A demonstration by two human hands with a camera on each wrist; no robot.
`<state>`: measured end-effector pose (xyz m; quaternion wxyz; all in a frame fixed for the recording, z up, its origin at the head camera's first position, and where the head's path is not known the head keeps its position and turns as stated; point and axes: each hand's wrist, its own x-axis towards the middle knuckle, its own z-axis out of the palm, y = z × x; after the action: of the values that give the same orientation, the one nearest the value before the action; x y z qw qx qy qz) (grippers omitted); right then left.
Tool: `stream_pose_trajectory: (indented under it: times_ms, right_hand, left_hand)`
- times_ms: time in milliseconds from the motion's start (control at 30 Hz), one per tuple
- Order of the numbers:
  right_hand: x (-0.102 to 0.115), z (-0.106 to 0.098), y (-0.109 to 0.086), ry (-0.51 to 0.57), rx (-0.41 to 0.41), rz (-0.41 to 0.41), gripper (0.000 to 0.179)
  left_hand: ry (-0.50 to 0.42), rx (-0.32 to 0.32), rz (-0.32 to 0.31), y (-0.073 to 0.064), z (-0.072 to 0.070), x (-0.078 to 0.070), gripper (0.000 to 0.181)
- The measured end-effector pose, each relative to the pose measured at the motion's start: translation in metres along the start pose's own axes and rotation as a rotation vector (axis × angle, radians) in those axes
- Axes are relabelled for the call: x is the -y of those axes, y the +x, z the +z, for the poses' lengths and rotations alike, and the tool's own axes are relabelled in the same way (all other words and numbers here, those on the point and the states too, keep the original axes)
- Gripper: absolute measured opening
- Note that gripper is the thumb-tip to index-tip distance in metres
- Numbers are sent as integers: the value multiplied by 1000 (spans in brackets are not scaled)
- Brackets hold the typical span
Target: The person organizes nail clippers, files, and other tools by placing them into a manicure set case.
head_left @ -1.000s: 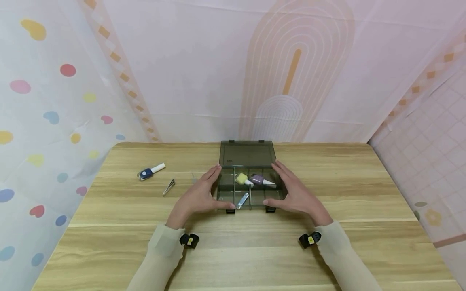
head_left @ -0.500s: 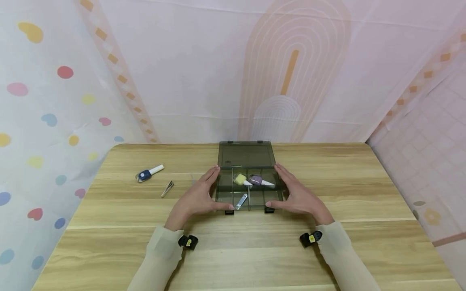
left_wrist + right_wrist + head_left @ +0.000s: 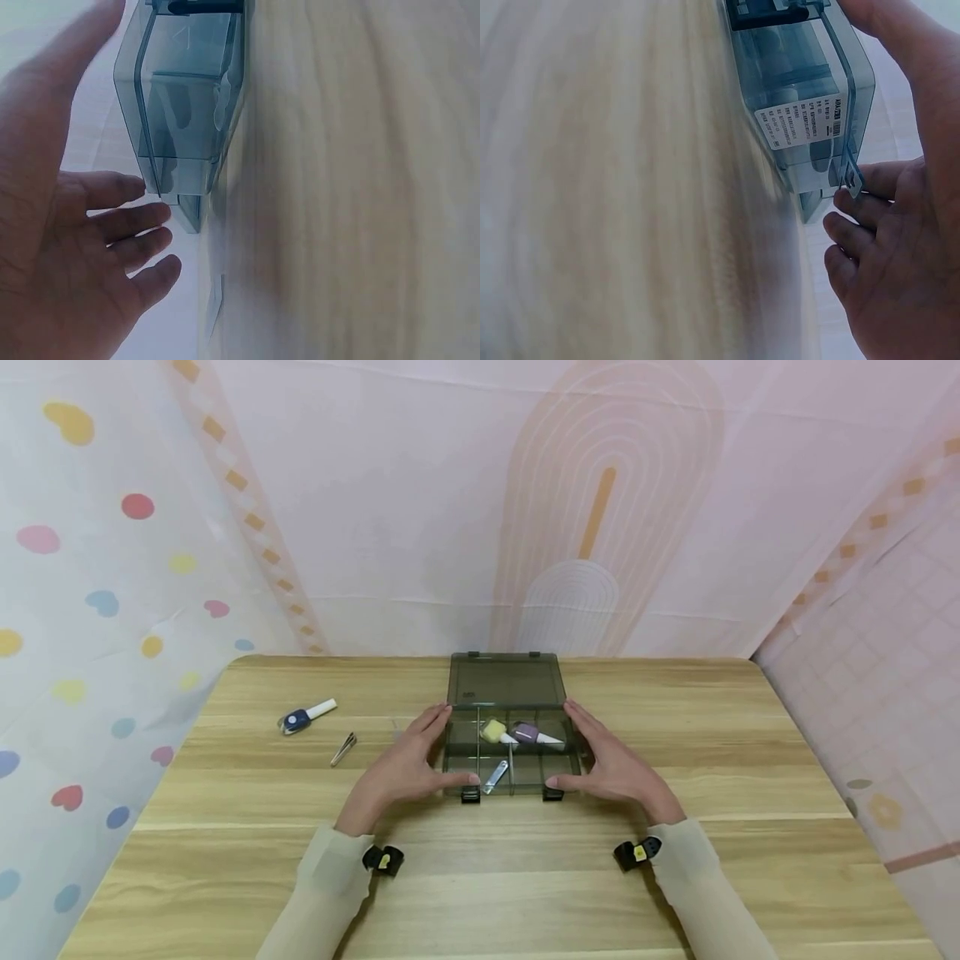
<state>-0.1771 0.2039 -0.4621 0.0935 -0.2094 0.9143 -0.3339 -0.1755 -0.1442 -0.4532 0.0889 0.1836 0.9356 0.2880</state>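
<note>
A translucent grey-green compartment box [image 3: 528,768] stands on the table with its lid [image 3: 506,681] swung back. My left hand [image 3: 405,768] holds its left side, thumb at the front edge and fingertips by the rear corner. On the opposite side my right hand [image 3: 617,766] holds it the same way. Inside, in the rear row, lie a yellow nail polish bottle [image 3: 493,731] and a purple nail polish bottle [image 3: 527,732], both with white caps. A nail clipper [image 3: 497,777] leans in a front compartment. Both wrist views show a gap between palm and box wall.
Left of the box lie a dark blue nail polish bottle [image 3: 296,720] with a white cap and a metal nail clipper [image 3: 343,749]. A small clear piece [image 3: 396,727] lies behind my left hand. Patterned cloth [image 3: 375,527] hangs along the table's back edge.
My right thumb and fingers have shifted slightly along the box's edge. The box and everything in it stay in place; the view itself drifts a little.
</note>
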Motion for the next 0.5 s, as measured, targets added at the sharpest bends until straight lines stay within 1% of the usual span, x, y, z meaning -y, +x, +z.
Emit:
stream_pose_trajectory:
  times_ms: [100, 233, 367, 467, 500]
  right_hand:
    - [-1, 0, 0, 6, 1, 4, 124]
    - [-2, 0, 0, 10, -5, 12, 124]
    - [-2, 3, 1, 18, 5, 33, 124]
    - [-1, 5, 1, 32, 13, 49, 125]
    - [-1, 6, 1, 36, 13, 43, 125]
  left_hand:
    - [6, -34, -1, 0, -1, 1, 116]
    - [13, -102, 4, -1, -3, 4, 101]
    - [12, -195, 10, -3, -5, 10, 85]
    - [9, -275, 28, -5, -6, 16, 74]
    - [6, -299, 30, -6, -7, 18, 70]
